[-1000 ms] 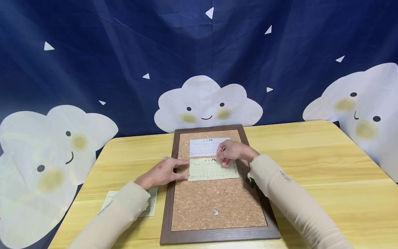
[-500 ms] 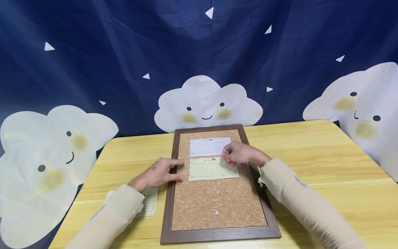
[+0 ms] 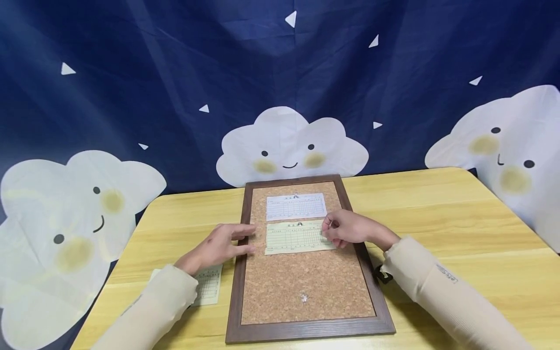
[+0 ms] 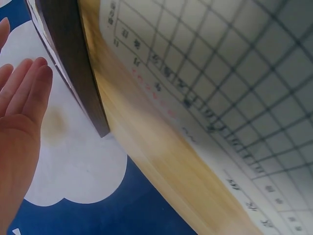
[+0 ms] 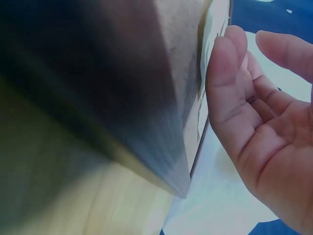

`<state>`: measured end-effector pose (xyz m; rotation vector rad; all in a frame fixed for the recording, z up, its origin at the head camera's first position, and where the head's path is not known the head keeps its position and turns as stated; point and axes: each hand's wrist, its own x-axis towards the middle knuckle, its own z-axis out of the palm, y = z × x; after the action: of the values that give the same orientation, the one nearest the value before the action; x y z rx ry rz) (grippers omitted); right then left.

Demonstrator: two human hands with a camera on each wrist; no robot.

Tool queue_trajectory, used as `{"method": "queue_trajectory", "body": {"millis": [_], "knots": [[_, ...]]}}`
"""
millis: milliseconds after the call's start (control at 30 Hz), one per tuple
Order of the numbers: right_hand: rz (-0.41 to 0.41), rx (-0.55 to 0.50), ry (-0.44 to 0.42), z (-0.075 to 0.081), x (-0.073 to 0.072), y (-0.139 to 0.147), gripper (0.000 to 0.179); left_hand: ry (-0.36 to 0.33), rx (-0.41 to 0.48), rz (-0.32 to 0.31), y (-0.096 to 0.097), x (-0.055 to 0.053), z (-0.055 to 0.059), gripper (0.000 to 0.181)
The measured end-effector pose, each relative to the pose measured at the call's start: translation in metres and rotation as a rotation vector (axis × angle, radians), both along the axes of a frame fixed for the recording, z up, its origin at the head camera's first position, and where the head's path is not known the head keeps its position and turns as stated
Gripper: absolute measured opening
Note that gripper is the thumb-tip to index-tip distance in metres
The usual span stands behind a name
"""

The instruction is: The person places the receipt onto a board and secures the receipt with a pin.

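A brown-framed cork board [image 3: 280, 287] lies on the table. On it lies a pale yellow printed slip [image 3: 288, 241], below a white printed slip [image 3: 293, 210]. My right hand [image 3: 352, 227] is over the yellow slip's right end, fingers bent, fingertips right at the paper. In the right wrist view, the thumb [image 5: 286, 51] stands apart from the bent fingers, with nothing visible between. My left hand [image 3: 218, 246] hovers at the board's left frame, fingers extended and holding nothing. A small clear pin [image 3: 304, 297] sits low on the cork.
Another printed slip [image 3: 208, 287] lies on the wooden table [image 3: 437, 209] left of the board, partly under the left forearm; it looms large in the left wrist view. A dark blue cloud-print curtain [image 3: 280, 58] hangs behind the table's far edge.
My right hand has moved right and nearer, from the yellow slip's upper middle to its right end. My left hand has drawn back leftward from the slip's left edge to the frame.
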<state>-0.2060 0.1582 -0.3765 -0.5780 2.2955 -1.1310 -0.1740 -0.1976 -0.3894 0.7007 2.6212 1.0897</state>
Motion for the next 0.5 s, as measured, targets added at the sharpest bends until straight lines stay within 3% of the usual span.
{"method": "queue_trajectory", "body": {"millis": [300, 500], "knots": [[-0.011, -0.025, 0.044, 0.0, 0.015, 0.017, 0.006, 0.011, 0.017, 0.0, -0.007, 0.005, -0.001, 0.052], [-0.017, -0.007, 0.07, -0.002, 0.025, 0.027, 0.018, 0.046, -0.004, 0.025, -0.009, 0.009, -0.002, 0.05]]}}
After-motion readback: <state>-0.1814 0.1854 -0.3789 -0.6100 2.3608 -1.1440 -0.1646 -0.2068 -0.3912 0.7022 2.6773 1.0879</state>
